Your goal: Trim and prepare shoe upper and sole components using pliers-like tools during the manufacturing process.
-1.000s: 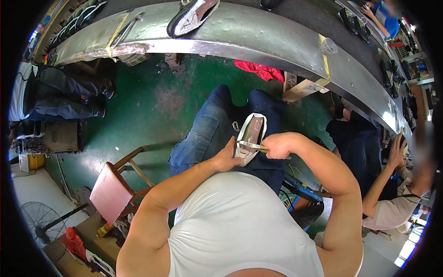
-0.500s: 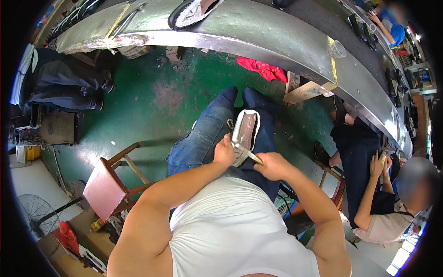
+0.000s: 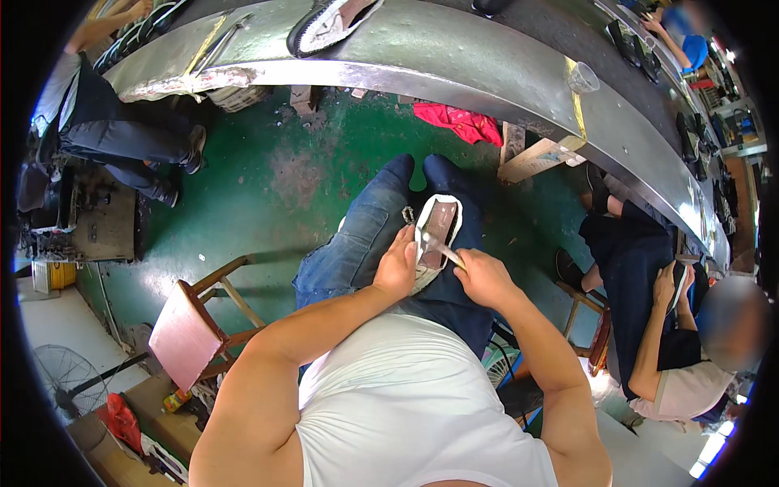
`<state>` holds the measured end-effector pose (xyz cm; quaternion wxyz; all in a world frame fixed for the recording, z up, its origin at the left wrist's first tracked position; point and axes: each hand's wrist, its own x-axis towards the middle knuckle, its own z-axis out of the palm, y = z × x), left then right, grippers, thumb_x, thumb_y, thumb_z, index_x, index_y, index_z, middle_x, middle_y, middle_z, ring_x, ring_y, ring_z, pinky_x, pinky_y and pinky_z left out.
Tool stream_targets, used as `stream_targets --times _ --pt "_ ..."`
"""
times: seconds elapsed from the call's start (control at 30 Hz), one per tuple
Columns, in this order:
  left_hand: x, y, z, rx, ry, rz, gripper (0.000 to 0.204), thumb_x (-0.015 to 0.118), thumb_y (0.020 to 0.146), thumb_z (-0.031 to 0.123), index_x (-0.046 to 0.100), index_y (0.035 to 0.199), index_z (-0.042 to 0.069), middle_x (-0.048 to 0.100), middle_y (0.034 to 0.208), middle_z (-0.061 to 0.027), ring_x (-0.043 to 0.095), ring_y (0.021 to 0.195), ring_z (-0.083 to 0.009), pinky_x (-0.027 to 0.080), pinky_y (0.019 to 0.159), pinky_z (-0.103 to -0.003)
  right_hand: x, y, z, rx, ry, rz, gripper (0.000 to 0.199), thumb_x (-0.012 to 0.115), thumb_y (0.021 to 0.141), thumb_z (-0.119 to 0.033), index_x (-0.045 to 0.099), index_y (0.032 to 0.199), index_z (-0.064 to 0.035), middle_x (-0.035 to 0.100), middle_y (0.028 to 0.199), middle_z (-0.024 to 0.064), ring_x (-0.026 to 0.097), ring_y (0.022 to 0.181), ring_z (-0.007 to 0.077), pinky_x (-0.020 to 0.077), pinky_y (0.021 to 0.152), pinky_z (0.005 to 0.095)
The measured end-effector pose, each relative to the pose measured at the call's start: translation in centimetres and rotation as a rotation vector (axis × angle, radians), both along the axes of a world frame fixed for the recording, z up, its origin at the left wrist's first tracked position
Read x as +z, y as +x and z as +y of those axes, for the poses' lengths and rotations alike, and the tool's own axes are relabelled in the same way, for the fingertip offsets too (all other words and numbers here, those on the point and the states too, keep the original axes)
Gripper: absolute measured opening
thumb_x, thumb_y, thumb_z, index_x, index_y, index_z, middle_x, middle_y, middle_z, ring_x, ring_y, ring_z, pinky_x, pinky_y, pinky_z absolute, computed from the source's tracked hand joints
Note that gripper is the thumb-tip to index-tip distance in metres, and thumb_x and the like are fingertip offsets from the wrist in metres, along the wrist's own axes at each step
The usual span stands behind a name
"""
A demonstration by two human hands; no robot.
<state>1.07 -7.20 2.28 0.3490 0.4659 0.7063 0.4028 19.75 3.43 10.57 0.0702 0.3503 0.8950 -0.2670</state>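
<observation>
A shoe upper point(image 3: 439, 221) with a pale folded edge and a brown sole side facing up lies across my lap, its rounded end pointing away from me. My left hand point(image 3: 396, 268) is closed on the shoe's left edge; its grip is partly hidden. In my right hand point(image 3: 484, 280) is the handle of a small hammer point(image 3: 443, 250), the fingers wrapped round it. The hammer's light metal head lies over the left part of the shoe, close to my left fingertips. Whether it touches the shoe I cannot tell.
Ahead runs a metal-edged conveyor bench point(image 3: 357, 77) carrying shoes, one unfinished shoe point(image 3: 333, 28) nearest. A pink-seated chair point(image 3: 187, 334) stands at left. Co-workers are at the left and right; the right one holds a shoe point(image 3: 678, 284). A red cloth point(image 3: 460, 122) hangs beneath the bench.
The hammer head has shifted slightly right over the shoe, and my left hand has moved up along its edge. The left co-worker now reaches toward the bench. The bench shoe has slid slightly left.
</observation>
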Motion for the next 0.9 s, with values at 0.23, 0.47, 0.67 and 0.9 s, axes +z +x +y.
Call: stream_targets --times 0.23,0.47,0.67,0.9 --pt "0.3 -0.3 -0.1 -0.143 0.003 0.056 0.049 0.04 0.105 0.02 0.038 0.149 0.0 0.037 0.152 -0.0262 0.04 0.139 -0.0402 0.035 0.114 -0.04 -0.5 1.3 0.1 -0.112 -0.069 0.118 0.025 0.06 0.093 -0.02 0.058 0.108 -0.0007 0.066 0.102 0.02 0.065 0.095 0.0397 0.0511 0.082 0.0491" --pt "-0.3 -0.8 0.1 -0.166 0.031 0.043 0.049 0.041 0.104 0.018 0.037 0.15 0.001 0.037 0.152 -0.0265 0.041 0.137 -0.0415 0.036 0.113 -0.04 -0.1 1.4 2.0 0.024 0.017 -0.016 0.026 0.063 0.092 -0.019 0.058 0.112 -0.0023 0.066 0.099 0.0171 0.065 0.094 0.0357 0.0528 0.077 0.0457" --pt "1.0 -1.3 0.0 -0.319 0.04 0.154 0.05 0.044 0.103 0.02 0.037 0.153 0.013 0.028 0.155 -0.0278 0.047 0.131 -0.0453 0.043 0.108 -0.042 -2.0 4.7 0.2 -0.099 0.024 0.111 0.026 0.064 0.092 -0.022 0.058 0.112 -0.0057 0.066 0.099 0.0182 0.066 0.093 0.0371 0.0529 0.077 0.0475" --pt "3.4 -2.7 2.5 -0.654 -0.273 0.287 0.055 0.039 0.105 0.032 0.024 0.158 0.028 0.013 0.155 -0.0391 0.065 0.099 -0.05 0.053 0.097 -0.046 0.3 4.6 4.4 -0.064 -0.401 -0.089 0.023 0.06 0.095 -0.022 0.06 0.1 0.0009 0.067 0.089 0.0228 0.065 0.087 0.0434 0.0521 0.076 0.0497"
